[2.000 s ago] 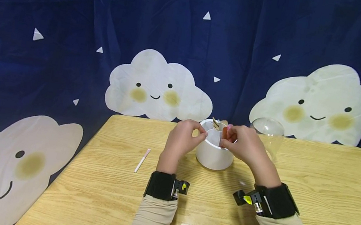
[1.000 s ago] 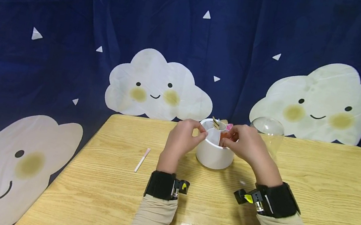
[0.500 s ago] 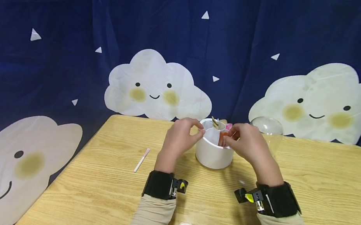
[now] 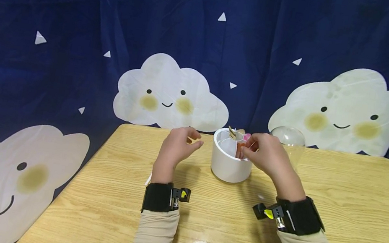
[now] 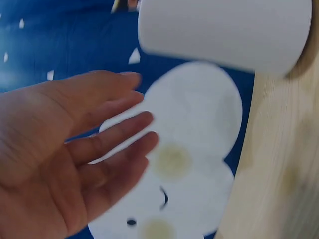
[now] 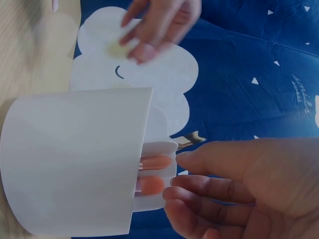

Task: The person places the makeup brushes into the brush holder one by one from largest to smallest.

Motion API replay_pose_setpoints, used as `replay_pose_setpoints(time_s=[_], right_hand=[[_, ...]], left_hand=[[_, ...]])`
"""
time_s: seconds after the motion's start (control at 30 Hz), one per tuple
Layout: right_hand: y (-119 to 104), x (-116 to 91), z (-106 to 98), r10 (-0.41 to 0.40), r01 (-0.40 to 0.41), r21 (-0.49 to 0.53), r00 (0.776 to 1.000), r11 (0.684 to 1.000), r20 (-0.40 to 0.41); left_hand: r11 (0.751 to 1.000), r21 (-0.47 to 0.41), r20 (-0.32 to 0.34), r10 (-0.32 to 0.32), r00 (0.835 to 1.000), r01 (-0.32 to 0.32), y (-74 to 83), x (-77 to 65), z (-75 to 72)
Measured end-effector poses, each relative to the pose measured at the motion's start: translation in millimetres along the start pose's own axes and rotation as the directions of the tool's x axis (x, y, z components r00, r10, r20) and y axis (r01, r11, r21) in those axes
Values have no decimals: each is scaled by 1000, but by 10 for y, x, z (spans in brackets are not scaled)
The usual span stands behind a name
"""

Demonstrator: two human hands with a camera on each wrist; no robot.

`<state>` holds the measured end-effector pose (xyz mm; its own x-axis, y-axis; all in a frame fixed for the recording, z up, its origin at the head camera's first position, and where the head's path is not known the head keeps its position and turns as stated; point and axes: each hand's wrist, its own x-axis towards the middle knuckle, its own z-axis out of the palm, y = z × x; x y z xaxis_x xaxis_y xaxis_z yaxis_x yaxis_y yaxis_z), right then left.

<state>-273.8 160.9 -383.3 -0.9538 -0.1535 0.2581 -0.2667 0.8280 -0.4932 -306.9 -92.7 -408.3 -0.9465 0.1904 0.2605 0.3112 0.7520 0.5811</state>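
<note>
A white round holder (image 4: 229,169) with inner dividers stands on the table. Two makeup brushes with orange bristles (image 6: 155,163) sit in one of its compartments, bristles up. My right hand (image 4: 265,152) is at the holder's right rim; in the right wrist view its thumb and fingers are apart, fingertips close to the bristles and around nothing. To the left of the holder, my left hand (image 4: 179,146) is in the air, fingers loosely bent and holding nothing. A gold-coloured piece (image 4: 232,133) and something pink (image 4: 247,137) stick up from the holder.
A clear dome (image 4: 289,136) stands behind my right hand. The end of a thin white stick (image 4: 148,179) shows beside my left wrist, the rest hidden. A dark blue curtain with clouds hangs behind the wooden table (image 4: 119,211).
My left hand has left the holder's rim and moved left, now covering most of the thin stick. My right hand has lowered an orange-bristled brush into the holder and stays there.
</note>
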Motion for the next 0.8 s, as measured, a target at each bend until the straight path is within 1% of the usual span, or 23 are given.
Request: replay_pose_setpoints(time_s=[0.1,0.13,0.2,0.3,0.37,0.43,0.53,0.63,0.73,0.8], right_hand=[[-2,1,1,0,0,1,1000,1000,2],[-3,1,2,1,-1,1,1000,1000,3],[-6,1,2,4,-4,3,1000,1000,7],[-13,1,2,6,-6,0,1000,1000,9],[-11,-1,7,5,-5,-1,1000,1000,11],[-11,-5,13,-2,2,-2,1000,1000,12],[-4,-7,21,-23,23,5,1000,1000,13],[-4,-9,20,-35,35,11,999,999,11],[-3,-8,20,-39,38,13,999,999,12],[-4,-8,19,-41,41,9,999,999,11]], left_hand=[[995,-7,61,-98,993,99,-169,-55,-93],[990,-8,78,-138,987,139,-230,-82,-124],[974,-12,101,-225,969,227,-351,-141,-185],[933,-15,118,-354,928,358,-517,-232,-269],[905,-12,130,-420,898,425,-615,-284,-311],[880,-11,160,-467,870,474,-688,-327,-345],[844,-17,208,-522,827,537,-767,-365,-368],[807,-10,235,-572,786,590,-812,-375,-358],[770,9,225,-624,749,639,-838,-361,-320],[747,21,211,-653,727,665,-863,-346,-285]])
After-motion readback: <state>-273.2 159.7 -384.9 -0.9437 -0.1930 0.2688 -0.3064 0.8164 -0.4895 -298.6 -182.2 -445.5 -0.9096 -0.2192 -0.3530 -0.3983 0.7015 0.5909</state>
